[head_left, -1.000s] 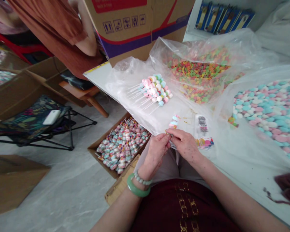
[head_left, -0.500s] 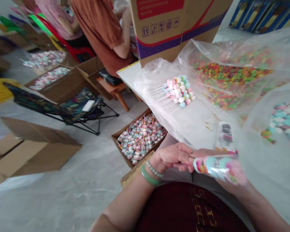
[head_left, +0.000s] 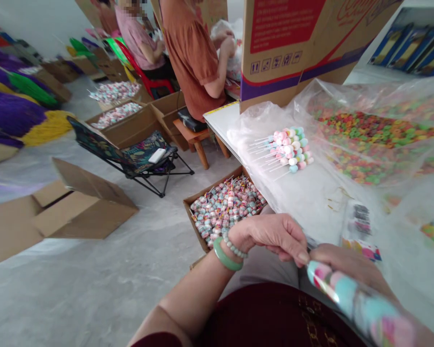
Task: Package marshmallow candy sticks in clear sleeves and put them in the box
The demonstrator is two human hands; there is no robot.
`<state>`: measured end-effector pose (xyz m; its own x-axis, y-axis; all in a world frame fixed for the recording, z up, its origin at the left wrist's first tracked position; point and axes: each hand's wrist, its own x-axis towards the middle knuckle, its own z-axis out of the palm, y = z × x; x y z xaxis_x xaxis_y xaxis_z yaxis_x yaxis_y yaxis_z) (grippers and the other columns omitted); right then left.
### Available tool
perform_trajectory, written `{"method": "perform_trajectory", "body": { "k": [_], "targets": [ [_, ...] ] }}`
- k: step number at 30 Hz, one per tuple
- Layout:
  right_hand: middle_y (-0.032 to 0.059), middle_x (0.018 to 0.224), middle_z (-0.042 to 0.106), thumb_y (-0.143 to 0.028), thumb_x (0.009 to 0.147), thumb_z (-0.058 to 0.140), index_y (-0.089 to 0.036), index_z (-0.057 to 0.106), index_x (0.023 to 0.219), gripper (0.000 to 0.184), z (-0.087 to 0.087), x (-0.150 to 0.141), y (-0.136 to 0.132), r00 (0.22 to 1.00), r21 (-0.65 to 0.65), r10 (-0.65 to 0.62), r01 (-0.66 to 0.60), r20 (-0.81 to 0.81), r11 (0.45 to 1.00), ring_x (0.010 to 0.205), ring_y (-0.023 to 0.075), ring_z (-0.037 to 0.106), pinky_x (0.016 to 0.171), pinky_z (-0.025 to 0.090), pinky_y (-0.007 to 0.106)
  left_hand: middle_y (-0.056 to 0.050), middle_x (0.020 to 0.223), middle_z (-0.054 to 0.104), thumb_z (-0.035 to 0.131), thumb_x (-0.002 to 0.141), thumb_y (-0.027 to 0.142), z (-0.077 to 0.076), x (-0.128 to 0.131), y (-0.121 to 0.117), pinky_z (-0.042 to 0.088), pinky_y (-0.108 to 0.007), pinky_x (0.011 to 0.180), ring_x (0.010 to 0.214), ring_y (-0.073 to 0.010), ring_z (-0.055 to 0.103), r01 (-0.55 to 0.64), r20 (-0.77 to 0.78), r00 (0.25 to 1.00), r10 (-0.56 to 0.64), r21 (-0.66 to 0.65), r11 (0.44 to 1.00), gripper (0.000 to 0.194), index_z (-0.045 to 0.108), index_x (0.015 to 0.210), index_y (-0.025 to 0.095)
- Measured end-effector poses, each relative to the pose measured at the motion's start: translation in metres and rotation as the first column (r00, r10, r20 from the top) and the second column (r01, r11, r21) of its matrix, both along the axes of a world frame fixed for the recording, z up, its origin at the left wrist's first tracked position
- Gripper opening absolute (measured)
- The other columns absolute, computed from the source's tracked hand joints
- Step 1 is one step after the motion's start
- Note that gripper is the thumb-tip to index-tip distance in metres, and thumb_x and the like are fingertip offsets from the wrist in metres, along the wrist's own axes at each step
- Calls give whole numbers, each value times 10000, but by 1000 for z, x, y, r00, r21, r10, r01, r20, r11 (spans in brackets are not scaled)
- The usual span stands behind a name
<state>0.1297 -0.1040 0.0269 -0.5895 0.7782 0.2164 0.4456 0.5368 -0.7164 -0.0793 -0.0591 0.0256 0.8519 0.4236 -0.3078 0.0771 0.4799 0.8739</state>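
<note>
A marshmallow skewer in a clear wrapper (head_left: 358, 294) slants toward the camera at the lower right, blurred at its near end. My left hand (head_left: 275, 238), with a jade bangle at its wrist, is closed in a pinch at the gathered end of the wrapper. Right behind the skewer, my right hand (head_left: 350, 265) is closed at that same end; its fingertips are partly hidden. On the table's plastic sheet lies a pile of unwrapped marshmallow skewers (head_left: 289, 149), white sticks pointing left. Printed wrappers (head_left: 361, 226) and thin gold twist ties (head_left: 334, 205) lie beyond my right hand.
A carton of wrapped skewers (head_left: 224, 202) stands on the floor left of the table. Bagged ring candies (head_left: 379, 125) and a large cardboard box (head_left: 285, 58) occupy the table's back. A folding chair (head_left: 141, 156), an opened carton (head_left: 75, 207) and seated co-workers (head_left: 191, 53) are at left.
The wrapped skewer has swung from pointing away over the table to slanting down right toward the camera. Both hands stay together at its gathered end. The view has turned left.
</note>
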Motion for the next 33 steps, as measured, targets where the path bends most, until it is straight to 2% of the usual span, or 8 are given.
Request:
{"method": "perform_trajectory", "body": {
  "k": [4, 7, 10, 14, 18, 24, 29, 33],
  "targets": [
    [4, 584, 575, -181, 851, 455, -193, 623, 657, 257, 21, -11, 10, 952, 302, 239, -289, 190, 908, 539, 131, 484, 544, 376, 260, 15, 547, 542, 619, 740, 185, 41, -4, -8, 413, -219, 561, 562, -107, 487, 171, -272, 962, -10, 576, 799, 139, 627, 602, 170],
    [-3, 539, 517, -166, 785, 531, -187, 588, 622, 174, 35, -21, 33, 992, 398, -77, 29, 103, 917, 523, 125, 449, 523, 320, 259, -33, 726, 598, 470, 794, 91, 62, 13, -26, 442, -299, 722, 717, -156, 536, -12, -224, 734, 640, 939, 343, 174, 625, 761, 162],
    [-30, 507, 457, -218, 750, 575, -186, 563, 633, 122, 45, -39, 55, 883, -59, -415, 413, -218, 909, 486, 106, 413, 470, 292, 230, -52, 835, 609, 398, 860, 146, 57, 34, -32, 443, -331, 774, 792, -170, 556, -259, 37, 488, 872, 960, 104, 201, 596, 885, 171],
    [-93, 433, 298, -321, 724, 571, -218, 444, 545, 243, 37, -61, 61, 755, -684, -478, 54, -449, 727, 361, 75, 228, 351, 222, 220, -23, 781, 601, 533, 824, 429, 12, 39, -18, 470, -267, 604, 634, -135, 575, -871, 20, 241, 970, 446, 207, 294, 538, 994, 189],
    [-35, 523, 504, -395, 808, 503, -206, 579, 645, 261, 12, -52, 45, 867, -414, -273, 86, -417, 906, 446, 105, 432, 446, 390, 226, -41, 632, 587, 378, 743, 737, -38, 19, -16, 437, -254, 433, 471, -141, 549, -602, -58, 777, 626, -356, 715, 668, 547, 941, 122],
    [5, 548, 534, -288, 792, 533, -190, 595, 648, 185, -18, -37, 31, 950, -241, -251, 204, -184, 949, 544, 131, 467, 566, 383, 259, -27, 691, 574, 400, 753, 706, -37, -4, -27, 383, -230, 395, 451, -120, 508, -329, -7, 944, 330, -83, 941, 606, 556, 924, 147],
    [-76, 433, 353, -281, 651, 623, -182, 481, 600, 180, -29, -42, 36, 856, -947, -453, -118, -249, 298, 384, 54, 237, 404, 196, 206, -50, 875, 591, 487, 870, 380, -3, -5, -35, 436, -306, 758, 841, -191, 539, 8, -330, 735, 592, 878, 479, 242, 600, 970, 191],
    [-37, 534, 505, -344, 699, 653, -168, 543, 690, 208, -39, -49, 44, 822, -949, -476, -256, -313, 182, 441, 62, 382, 455, 290, 202, -60, 932, 577, 380, 914, 200, -5, -8, -44, 421, -326, 785, 868, -191, 517, 382, -431, 585, 687, 894, 235, 278, 531, 1145, 226]
  ]
}}
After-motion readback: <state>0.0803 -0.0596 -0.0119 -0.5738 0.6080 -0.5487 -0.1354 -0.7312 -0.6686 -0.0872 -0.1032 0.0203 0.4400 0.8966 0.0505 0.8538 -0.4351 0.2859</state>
